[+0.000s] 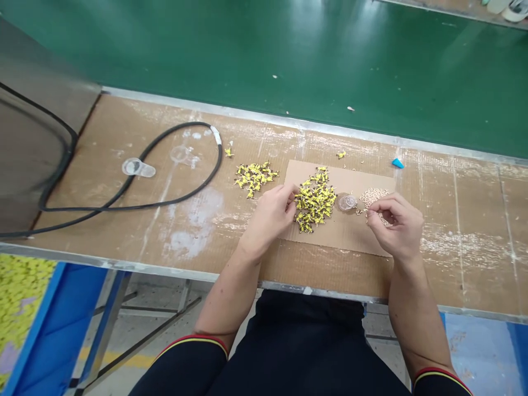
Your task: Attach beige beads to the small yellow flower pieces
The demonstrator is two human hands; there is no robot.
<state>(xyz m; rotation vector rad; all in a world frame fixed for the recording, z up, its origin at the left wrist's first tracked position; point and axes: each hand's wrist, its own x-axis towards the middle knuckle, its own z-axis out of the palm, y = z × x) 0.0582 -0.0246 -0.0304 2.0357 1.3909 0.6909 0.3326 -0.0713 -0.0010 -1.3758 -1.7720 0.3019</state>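
My left hand (275, 212) is closed in a pinch at the left edge of a pile of small yellow-and-black figures (317, 199). Whatever sits between its fingertips is hidden. Over a heap of tiny beige pieces (373, 194), my right hand (396, 223) pinches thumb and forefinger together; anything held there is too small to name. Between the two piles stands a small clear round container (347, 202). Both piles lie on a flat cardboard sheet (342, 239). A second group of yellow figures (254, 177) lies left of the sheet.
A black cable (165, 206) loops across the left of the covered bench (231, 231), with a clear plastic piece (138, 167) beside it. A blue cap-like piece (397, 163) lies at back right. Beyond runs a green surface (264, 60). A blue bin (74, 308) stands lower left.
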